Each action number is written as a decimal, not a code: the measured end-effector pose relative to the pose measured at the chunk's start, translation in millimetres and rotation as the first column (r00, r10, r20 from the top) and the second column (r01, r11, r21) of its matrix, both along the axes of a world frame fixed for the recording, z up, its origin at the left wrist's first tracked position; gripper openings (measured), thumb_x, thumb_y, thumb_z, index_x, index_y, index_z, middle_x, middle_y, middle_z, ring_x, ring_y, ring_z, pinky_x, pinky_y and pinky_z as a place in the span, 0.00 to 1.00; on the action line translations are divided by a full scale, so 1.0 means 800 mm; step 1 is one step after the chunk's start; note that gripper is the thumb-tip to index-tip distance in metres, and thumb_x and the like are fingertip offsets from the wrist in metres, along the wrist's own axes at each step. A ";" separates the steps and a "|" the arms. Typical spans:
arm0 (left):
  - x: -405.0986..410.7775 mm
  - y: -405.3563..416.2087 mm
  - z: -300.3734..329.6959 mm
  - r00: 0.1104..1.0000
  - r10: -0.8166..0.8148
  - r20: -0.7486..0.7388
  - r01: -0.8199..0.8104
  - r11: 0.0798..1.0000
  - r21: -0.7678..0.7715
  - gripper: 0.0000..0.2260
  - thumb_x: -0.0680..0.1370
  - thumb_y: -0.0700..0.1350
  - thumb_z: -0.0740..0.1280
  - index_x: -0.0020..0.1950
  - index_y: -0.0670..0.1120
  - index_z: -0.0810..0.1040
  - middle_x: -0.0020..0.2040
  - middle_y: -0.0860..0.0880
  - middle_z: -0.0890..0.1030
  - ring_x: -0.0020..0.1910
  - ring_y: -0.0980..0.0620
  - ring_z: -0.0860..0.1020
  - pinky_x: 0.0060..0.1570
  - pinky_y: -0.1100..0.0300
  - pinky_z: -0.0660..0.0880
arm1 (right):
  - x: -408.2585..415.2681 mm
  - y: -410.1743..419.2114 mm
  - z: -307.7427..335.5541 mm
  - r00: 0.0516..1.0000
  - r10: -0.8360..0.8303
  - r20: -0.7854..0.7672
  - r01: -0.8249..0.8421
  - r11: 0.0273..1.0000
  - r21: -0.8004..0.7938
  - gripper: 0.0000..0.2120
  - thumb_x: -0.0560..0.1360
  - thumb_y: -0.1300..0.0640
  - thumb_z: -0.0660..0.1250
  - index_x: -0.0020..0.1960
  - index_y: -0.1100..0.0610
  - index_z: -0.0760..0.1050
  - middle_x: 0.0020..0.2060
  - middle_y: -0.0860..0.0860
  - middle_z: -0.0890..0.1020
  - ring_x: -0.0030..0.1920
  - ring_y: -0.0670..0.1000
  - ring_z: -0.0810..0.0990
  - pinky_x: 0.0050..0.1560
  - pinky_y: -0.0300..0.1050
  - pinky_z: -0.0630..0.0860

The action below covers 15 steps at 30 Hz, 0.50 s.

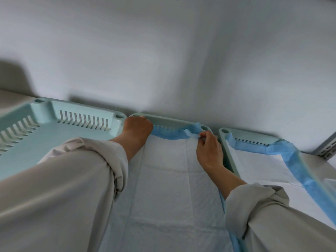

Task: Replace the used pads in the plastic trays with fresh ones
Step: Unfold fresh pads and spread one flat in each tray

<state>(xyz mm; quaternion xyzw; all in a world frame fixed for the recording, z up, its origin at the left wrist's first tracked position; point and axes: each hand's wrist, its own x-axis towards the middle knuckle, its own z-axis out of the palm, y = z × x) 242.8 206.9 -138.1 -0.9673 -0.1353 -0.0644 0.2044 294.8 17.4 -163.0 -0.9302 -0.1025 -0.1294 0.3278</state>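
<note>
Three pale green plastic trays stand side by side against the wall. The middle tray (174, 121) holds a white quilted pad (169, 188) with a blue border (169, 134) folded up along its far edge. My left hand (137, 130) sits curled at the tray's far left corner, over the pad's edge; what its fingers hold is hidden. My right hand (209, 148) pinches the pad's blue-and-white far right corner near the tray's rim. The right tray (224, 132) also holds a white pad (258, 166) with a blue border. The left tray (45, 131) has no pad in it.
A white wall (163, 51) rises directly behind the trays. The trays rest on a light surface (329, 171). A grey slotted bracket (327, 150) shows at the far right. My beige sleeves cover the near parts of the left and right trays.
</note>
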 end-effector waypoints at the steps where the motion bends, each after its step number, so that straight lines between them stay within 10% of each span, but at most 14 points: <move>1: -0.001 0.002 0.002 1.000 0.005 -0.003 -0.005 1.000 -0.017 0.15 0.78 0.33 0.61 0.63 0.43 0.75 0.62 0.45 0.76 0.63 0.44 0.75 0.54 0.55 0.74 | -0.002 -0.001 0.003 0.998 0.009 -0.069 -0.009 1.000 0.011 0.12 0.81 0.56 0.56 0.62 0.58 0.68 0.55 0.53 0.76 0.48 0.50 0.72 0.48 0.42 0.65; 5: -0.004 0.019 0.006 0.993 0.066 0.093 -0.042 0.971 -0.234 0.12 0.78 0.37 0.60 0.60 0.45 0.75 0.58 0.45 0.78 0.58 0.43 0.78 0.48 0.54 0.73 | -0.002 -0.007 0.005 0.980 0.007 -0.201 -0.029 0.994 -0.107 0.16 0.79 0.56 0.62 0.64 0.62 0.68 0.56 0.56 0.76 0.53 0.54 0.76 0.47 0.41 0.66; 10: 0.003 0.038 0.016 0.933 0.277 0.227 -0.002 0.638 -0.770 0.12 0.81 0.45 0.56 0.60 0.42 0.72 0.60 0.40 0.73 0.57 0.39 0.75 0.53 0.51 0.71 | 0.008 0.002 0.009 0.975 0.005 -0.224 0.024 0.992 0.127 0.14 0.81 0.55 0.59 0.59 0.64 0.74 0.53 0.59 0.79 0.45 0.51 0.73 0.45 0.42 0.66; 15: 0.005 0.039 0.014 0.894 0.355 0.274 0.023 0.573 -0.819 0.13 0.82 0.45 0.54 0.62 0.41 0.69 0.58 0.40 0.76 0.53 0.40 0.74 0.47 0.54 0.67 | 0.018 0.022 0.003 0.983 -0.012 -0.185 0.026 0.997 0.073 0.13 0.79 0.55 0.60 0.50 0.64 0.78 0.50 0.60 0.80 0.44 0.53 0.75 0.44 0.43 0.68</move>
